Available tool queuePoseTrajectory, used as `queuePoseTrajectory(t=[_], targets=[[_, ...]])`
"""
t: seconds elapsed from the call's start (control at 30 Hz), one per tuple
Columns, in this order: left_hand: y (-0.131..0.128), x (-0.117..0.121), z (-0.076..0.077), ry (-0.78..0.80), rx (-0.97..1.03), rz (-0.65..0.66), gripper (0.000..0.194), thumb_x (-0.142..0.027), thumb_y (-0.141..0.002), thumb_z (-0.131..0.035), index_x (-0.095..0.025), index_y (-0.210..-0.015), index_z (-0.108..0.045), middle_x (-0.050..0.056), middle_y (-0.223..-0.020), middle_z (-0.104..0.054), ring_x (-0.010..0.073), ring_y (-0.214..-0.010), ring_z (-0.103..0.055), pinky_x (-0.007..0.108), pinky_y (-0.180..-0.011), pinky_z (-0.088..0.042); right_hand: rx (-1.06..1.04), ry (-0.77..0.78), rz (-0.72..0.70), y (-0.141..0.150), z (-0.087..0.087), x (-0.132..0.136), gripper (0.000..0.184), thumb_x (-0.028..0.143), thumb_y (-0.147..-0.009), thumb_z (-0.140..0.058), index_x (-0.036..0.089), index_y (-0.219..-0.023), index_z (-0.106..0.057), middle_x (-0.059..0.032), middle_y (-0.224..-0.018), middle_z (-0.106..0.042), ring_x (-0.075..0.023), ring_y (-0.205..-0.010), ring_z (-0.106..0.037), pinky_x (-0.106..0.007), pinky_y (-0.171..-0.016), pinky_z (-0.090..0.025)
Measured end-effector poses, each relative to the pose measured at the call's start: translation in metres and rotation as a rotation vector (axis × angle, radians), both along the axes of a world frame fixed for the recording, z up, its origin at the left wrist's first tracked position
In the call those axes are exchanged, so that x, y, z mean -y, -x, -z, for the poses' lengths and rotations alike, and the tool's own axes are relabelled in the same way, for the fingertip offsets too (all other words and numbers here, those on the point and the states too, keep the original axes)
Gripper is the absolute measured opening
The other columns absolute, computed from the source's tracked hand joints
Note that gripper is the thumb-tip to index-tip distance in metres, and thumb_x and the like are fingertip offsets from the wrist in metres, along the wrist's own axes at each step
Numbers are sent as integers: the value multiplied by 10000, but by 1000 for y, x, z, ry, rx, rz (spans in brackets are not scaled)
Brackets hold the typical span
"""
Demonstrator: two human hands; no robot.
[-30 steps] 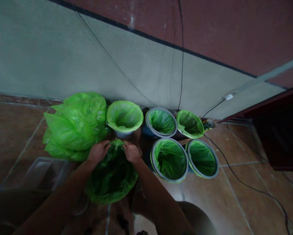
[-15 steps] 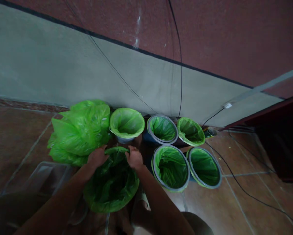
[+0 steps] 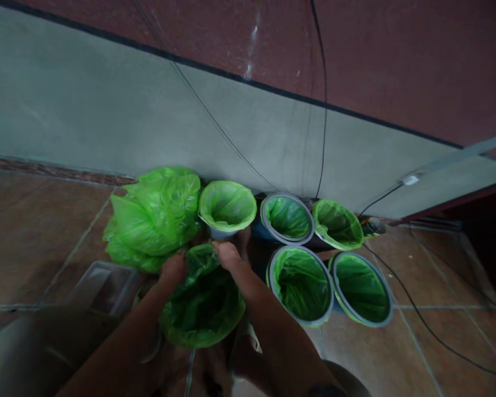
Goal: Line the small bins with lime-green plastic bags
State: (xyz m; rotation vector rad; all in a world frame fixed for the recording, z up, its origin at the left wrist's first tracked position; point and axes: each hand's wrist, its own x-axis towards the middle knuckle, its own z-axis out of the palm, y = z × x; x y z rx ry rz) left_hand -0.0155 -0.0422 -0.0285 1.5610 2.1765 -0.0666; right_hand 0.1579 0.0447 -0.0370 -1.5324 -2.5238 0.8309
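Observation:
Between my feet stands a bin lined with a green trash bag [image 3: 227, 322], its mouth turned up toward me. My left hand [image 3: 175, 268] grips the bag's far edge on the left side, fingers closed. My right hand [image 3: 227, 255] is closed on the same edge at the right. The bag drapes over the rim, and the bin's body is mostly hidden beneath it. Just beyond my hands sits a white bucket [image 3: 223, 232] with a green liner [image 3: 227, 204]. A heap of green plastic bags [image 3: 154, 215] lies to the left of it.
To the right stand several lined bins, among them a grey-rimmed bin [image 3: 300, 284] and another bin [image 3: 361, 288]. A clear plastic box [image 3: 105, 286] lies on the tiled floor at left. A black cable [image 3: 421, 325] runs over the tiles; the wall [image 3: 119, 116] rises behind.
The view has shifted, so the scene sits slightly further right. Both hands stay on the bag's far edge, which now stands up more between them.

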Motion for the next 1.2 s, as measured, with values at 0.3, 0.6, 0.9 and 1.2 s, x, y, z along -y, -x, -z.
queuePoseTrajectory(t=[0.3,0.6,0.9,1.2], targets=[[-1,-29,-11,-132,57,9,568,-317,-839,-509,-87,-1355,-456,175,-1303,-601,270,-1184,-582,349,-975,-451,124,34,591,-54,-2,56,284,189,-940,-400,141,-1101,-629,-132,-992,-713,-222,-912,-681,-301,-779,-467],[-19,-43,-22,-230,79,63,496,-390,-874,-478,-147,-1302,-542,135,-1263,-633,262,-1146,-599,360,-966,-457,-62,-170,671,-64,-15,62,444,295,-918,-453,73,-1298,-512,-208,-1223,-605,-262,-1172,-551,-371,-956,-425],[-20,-57,-1,-133,6,301,345,-321,-940,-354,-211,-1126,-623,87,-1060,-717,214,-976,-666,323,-875,-472,98,48,240,-51,5,17,347,244,-952,-405,150,-1256,-542,-111,-1103,-686,-187,-960,-645,-275,-830,-442],[-17,-56,-1,-162,19,259,467,-265,-871,-485,-156,-1325,-488,139,-1266,-626,234,-1124,-613,336,-961,-446,108,53,401,-57,10,33,269,215,-951,-385,178,-1139,-574,-89,-1015,-697,-179,-900,-657,-259,-757,-439]])
